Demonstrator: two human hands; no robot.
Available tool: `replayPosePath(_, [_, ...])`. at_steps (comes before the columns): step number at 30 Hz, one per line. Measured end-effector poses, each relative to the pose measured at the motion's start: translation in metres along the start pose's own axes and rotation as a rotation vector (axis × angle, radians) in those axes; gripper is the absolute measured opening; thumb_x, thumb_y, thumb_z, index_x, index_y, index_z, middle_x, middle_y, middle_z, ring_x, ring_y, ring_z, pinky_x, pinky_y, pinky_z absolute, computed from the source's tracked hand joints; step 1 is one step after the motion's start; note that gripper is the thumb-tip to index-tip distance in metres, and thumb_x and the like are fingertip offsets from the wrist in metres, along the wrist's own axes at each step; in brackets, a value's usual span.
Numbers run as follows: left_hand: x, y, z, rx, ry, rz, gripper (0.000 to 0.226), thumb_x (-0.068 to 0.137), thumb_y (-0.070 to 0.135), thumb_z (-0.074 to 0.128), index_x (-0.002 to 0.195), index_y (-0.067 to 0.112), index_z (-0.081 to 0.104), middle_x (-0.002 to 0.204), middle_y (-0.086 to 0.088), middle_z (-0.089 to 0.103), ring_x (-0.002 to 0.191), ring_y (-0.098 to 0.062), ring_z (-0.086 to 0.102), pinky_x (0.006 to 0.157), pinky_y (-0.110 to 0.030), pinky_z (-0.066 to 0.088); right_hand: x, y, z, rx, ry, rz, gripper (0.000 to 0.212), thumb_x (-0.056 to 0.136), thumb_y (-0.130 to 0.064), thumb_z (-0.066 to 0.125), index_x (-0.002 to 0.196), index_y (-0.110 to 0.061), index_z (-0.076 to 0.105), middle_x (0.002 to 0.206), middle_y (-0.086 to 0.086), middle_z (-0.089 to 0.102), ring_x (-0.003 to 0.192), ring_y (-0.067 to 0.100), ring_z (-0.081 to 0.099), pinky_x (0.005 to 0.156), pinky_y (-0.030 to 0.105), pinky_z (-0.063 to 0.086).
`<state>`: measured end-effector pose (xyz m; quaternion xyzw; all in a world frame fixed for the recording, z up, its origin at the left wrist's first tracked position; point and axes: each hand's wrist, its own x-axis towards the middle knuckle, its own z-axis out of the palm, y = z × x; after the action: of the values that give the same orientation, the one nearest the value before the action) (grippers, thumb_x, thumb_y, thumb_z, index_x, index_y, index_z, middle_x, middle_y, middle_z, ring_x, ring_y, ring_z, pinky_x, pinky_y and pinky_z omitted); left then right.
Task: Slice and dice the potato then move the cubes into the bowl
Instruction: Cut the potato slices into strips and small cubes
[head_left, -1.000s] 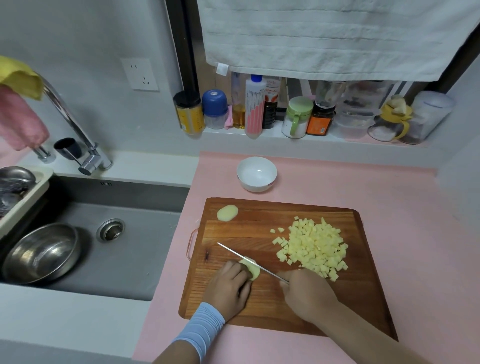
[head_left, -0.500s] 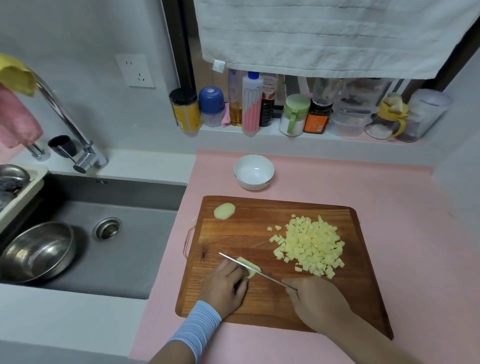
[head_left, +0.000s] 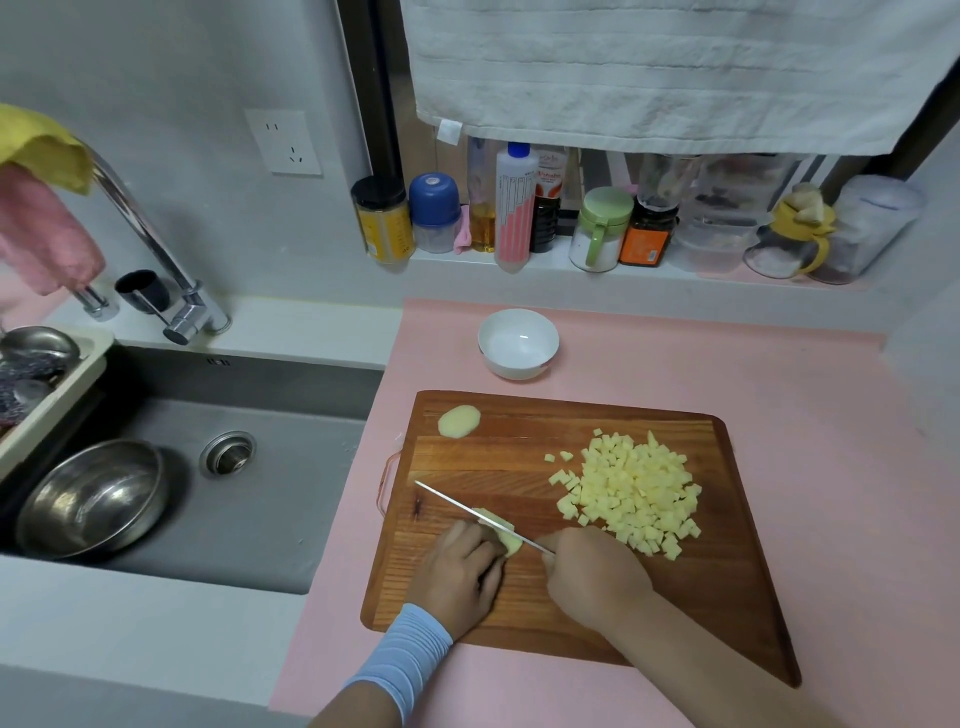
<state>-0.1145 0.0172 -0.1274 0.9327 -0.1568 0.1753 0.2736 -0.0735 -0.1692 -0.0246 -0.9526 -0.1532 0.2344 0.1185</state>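
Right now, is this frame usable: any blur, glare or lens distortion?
Head view: soft, even light; the wide-angle lens skews the cutting board; mild glints on the steel bowl; potato cubes and knife blade read sharp, no motion blur.

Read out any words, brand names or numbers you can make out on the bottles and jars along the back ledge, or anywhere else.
Nothing reads clearly enough to quote.
Dark sauce bottle: white script on a red label, too blurred.
White squeeze bottle: pink bars with print, too small.
Yellow jar: label blurred.
Orange-labelled jar: label blurred.
Towel tag: no print visible.
Sink rim mark: too small.
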Motion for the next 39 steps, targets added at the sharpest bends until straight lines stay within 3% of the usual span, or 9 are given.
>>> replayPosePath(3, [0.000, 0.001, -0.001, -0.003, 0.019, 0.004, 0.006, 0.088, 0.016, 0.065, 0.083, 0.014, 0.067, 0.085, 0.002, 0.058, 0.079, -0.019, 0.053, 0.072, -0.028, 0.049, -0.004, -0.001, 0.002, 0.007, 0.016, -0.028, 0.023, 0.102, -0.027, 0.045, 0.096, -0.025, 0.067, 0.073, -0.006, 0.057, 0.073, 0.018, 0.060, 0.066, 0.031, 0.050])
replayPosePath(6, [0.000, -0.001, 0.000, -0.026, 0.019, -0.018, 0.008, 0.089, 0.017, 0.064, 0.083, 0.014, 0.067, 0.084, 0.002, 0.058, 0.079, -0.018, 0.054, 0.070, -0.030, 0.050, -0.009, 0.002, 0.002, 0.011, 0.050, -0.047, 0.027, 0.104, -0.033, 0.042, 0.099, -0.026, 0.067, 0.074, -0.007, 0.057, 0.074, 0.016, 0.061, 0.064, 0.030, 0.046])
replayPosePath(11, [0.000, 0.001, 0.000, -0.031, 0.036, -0.023, 0.010, 0.090, 0.017, 0.063, 0.081, 0.014, 0.067, 0.084, 0.003, 0.060, 0.079, -0.017, 0.055, 0.068, -0.028, 0.049, -0.022, 0.008, -0.001, 0.044, 0.065, -0.051, 0.030, 0.102, -0.040, 0.043, 0.112, -0.027, 0.068, 0.081, -0.007, 0.069, 0.078, 0.015, 0.065, 0.071, 0.034, 0.055])
replayPosePath(15, [-0.002, -0.001, 0.001, -0.037, 0.046, -0.028, 0.013, 0.092, 0.018, 0.062, 0.082, 0.013, 0.068, 0.084, 0.002, 0.059, 0.078, -0.019, 0.055, 0.068, -0.028, 0.049, -0.032, 0.018, -0.005, 0.041, 0.002, -0.013, 0.027, 0.104, -0.038, 0.043, 0.093, -0.029, 0.066, 0.072, -0.010, 0.060, 0.072, 0.011, 0.060, 0.064, 0.027, 0.046])
replayPosePath(19, [-0.002, 0.000, 0.000, -0.045, 0.058, -0.025, 0.011, 0.092, 0.018, 0.062, 0.083, 0.013, 0.068, 0.084, 0.003, 0.059, 0.079, -0.017, 0.054, 0.070, -0.026, 0.048, -0.034, 0.018, -0.009, 0.020, -0.062, 0.022, 0.037, 0.104, -0.036, 0.043, 0.068, -0.036, 0.047, 0.066, -0.010, 0.054, 0.061, 0.005, 0.051, 0.053, 0.017, 0.032])
replayPosePath(30, [-0.005, -0.001, 0.003, -0.027, 0.047, -0.020, 0.004, 0.090, 0.015, 0.067, 0.086, 0.014, 0.068, 0.092, 0.003, 0.061, 0.084, -0.019, 0.057, 0.072, -0.031, 0.051, 0.002, -0.011, -0.011, 0.021, -0.103, 0.099, 0.025, 0.099, -0.027, 0.053, 0.075, -0.024, 0.060, 0.076, -0.004, 0.063, 0.073, 0.017, 0.064, 0.062, 0.029, 0.048])
replayPosePath(34, [-0.008, -0.001, 0.005, -0.001, 0.040, -0.016, 0.005, 0.091, 0.014, 0.066, 0.086, 0.013, 0.067, 0.089, 0.002, 0.058, 0.081, -0.020, 0.055, 0.069, -0.032, 0.052, 0.000, -0.008, -0.006, 0.017, -0.091, 0.079, 0.027, 0.099, -0.026, 0.052, 0.073, -0.025, 0.056, 0.074, -0.006, 0.061, 0.071, 0.015, 0.062, 0.058, 0.028, 0.044])
replayPosePath(39, [-0.006, 0.001, 0.004, -0.036, 0.061, -0.019, 0.004, 0.089, 0.012, 0.069, 0.084, 0.012, 0.069, 0.087, 0.002, 0.059, 0.080, -0.018, 0.055, 0.072, -0.027, 0.051, -0.008, -0.007, -0.001, 0.021, -0.034, 0.002, 0.024, 0.103, -0.035, 0.046, 0.093, -0.026, 0.067, 0.075, -0.008, 0.058, 0.074, 0.016, 0.059, 0.064, 0.029, 0.045])
